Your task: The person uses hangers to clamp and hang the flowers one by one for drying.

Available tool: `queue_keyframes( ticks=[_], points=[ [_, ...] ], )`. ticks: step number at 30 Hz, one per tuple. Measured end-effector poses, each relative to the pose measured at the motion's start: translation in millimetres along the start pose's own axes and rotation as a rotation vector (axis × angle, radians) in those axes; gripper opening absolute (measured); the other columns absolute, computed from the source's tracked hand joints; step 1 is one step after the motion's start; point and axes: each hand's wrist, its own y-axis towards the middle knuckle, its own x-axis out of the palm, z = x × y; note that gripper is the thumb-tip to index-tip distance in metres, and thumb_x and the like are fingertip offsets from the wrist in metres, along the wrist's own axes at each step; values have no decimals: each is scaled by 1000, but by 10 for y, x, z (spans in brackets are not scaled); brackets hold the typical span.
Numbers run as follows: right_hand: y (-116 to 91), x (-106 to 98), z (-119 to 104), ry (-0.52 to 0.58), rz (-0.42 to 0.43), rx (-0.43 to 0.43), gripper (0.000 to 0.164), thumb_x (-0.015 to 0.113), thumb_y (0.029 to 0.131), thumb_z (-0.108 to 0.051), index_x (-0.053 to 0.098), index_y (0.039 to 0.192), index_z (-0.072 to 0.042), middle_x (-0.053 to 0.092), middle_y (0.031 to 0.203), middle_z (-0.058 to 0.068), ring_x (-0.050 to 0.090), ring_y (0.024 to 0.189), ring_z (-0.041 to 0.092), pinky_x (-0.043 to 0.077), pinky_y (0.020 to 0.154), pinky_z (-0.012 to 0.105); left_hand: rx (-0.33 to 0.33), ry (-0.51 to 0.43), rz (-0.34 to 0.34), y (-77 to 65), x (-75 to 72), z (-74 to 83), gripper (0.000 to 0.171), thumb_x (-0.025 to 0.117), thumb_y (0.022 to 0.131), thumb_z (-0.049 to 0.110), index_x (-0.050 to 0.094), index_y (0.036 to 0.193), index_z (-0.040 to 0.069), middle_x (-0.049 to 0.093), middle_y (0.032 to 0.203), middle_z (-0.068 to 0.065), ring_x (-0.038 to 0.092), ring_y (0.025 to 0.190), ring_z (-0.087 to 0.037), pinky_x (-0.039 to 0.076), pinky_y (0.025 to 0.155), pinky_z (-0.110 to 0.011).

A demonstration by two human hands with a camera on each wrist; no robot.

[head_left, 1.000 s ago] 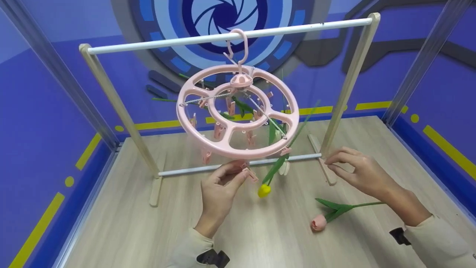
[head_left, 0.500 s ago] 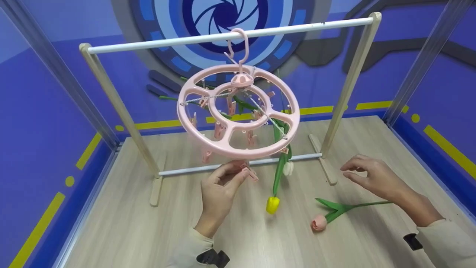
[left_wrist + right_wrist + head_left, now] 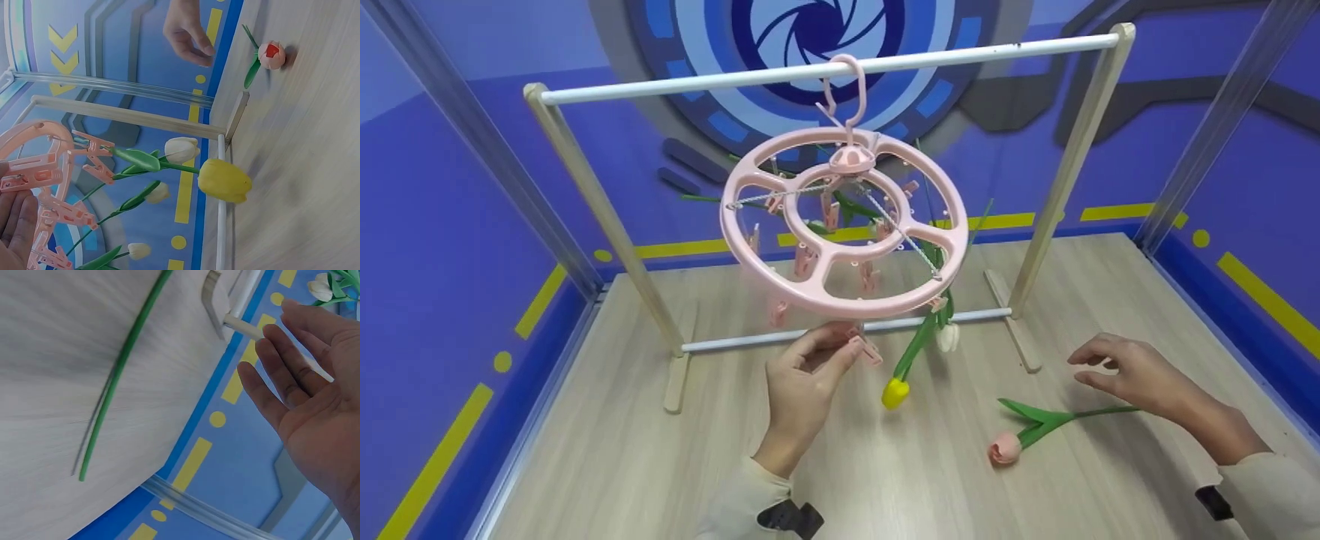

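Note:
A round pink clip hanger (image 3: 840,307) hangs by its hook from a white rail. Below its front rim my left hand (image 3: 802,382) pinches a pink clothespin (image 3: 868,351) between thumb and fingers; the left wrist view shows that clothespin (image 3: 34,173) large beside the fingers. A yellow tulip (image 3: 895,392) hangs head down from the hanger's right side, a white tulip (image 3: 949,337) close to it. My right hand (image 3: 1140,375) hovers over the table with fingers loosely bent, holding nothing. Nearest to it, a pink tulip (image 3: 1005,448) lies on the table, its green stem (image 3: 121,363) below the hand.
The hanger's rack has a white top rail (image 3: 975,56), wooden posts (image 3: 1065,180) and a lower white bar (image 3: 750,343). More clothespins (image 3: 804,261) dangle under the hanger, and other white tulips (image 3: 157,193) hang farther back. Blue patterned walls (image 3: 457,187) enclose the wooden table (image 3: 607,465).
My right hand has moved right and toward me, away from the rack's right foot. The hanging yellow tulip has swung right and back left. My left hand keeps its pinch on the clothespin.

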Motion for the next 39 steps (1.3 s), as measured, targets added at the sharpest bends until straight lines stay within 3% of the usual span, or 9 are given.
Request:
queue_keyframes(
  ticks=[3, 7, 14, 20, 31, 39],
  points=[
    [-38, 13, 56, 19, -71, 42, 19, 85, 90, -6, 78, 108, -11, 72, 102, 0, 69, 93, 16, 64, 78, 43, -3, 3, 0, 2, 5, 3, 24, 85, 91, 6, 78, 113, 1, 79, 106, -2, 75, 95, -24, 64, 85, -36],
    [-104, 59, 144, 31, -135, 68, 18, 84, 90, -7, 77, 107, -8, 72, 101, 1, 69, 93, 18, 62, 77, 40, 0, 15, -1, 2, 6, 0, 23, 85, 91, 6, 79, 113, 2, 79, 106, -1, 75, 94, -23, 64, 85, -35],
    [-276, 163, 301, 48, -137, -12, 20, 87, 81, 2, 76, 93, -10, 69, 88, -4, 64, 81, 7, 57, 66, 32, 8, 17, -1, 9, 9, 1, 22, 85, 91, 5, 79, 112, 1, 79, 105, -2, 75, 94, -23, 64, 84, -34],
    [-350, 188, 369, 53, -197, 56, 21, 88, 79, 0, 76, 91, -12, 67, 89, -7, 64, 81, 7, 57, 67, 29, 3, 22, 1, 5, 4, 2, 22, 85, 91, 5, 79, 111, 1, 79, 105, -1, 75, 94, -23, 64, 84, -33],
    [-390, 191, 405, 42, -204, 119, 24, 83, 77, 8, 75, 85, -14, 65, 86, -7, 58, 76, 2, 55, 64, 26, 0, 32, 6, 0, -8, -4, 22, 85, 91, 5, 79, 112, 1, 79, 106, -1, 75, 96, -23, 64, 85, -33],
    [-404, 208, 416, 91, -199, 67, 27, 82, 76, 10, 71, 83, -14, 62, 85, -8, 56, 74, 0, 52, 60, 25, -16, 33, 2, -11, -24, -15, 24, 85, 91, 5, 78, 113, 1, 79, 108, -2, 75, 97, -23, 63, 87, -34]
  ],
)
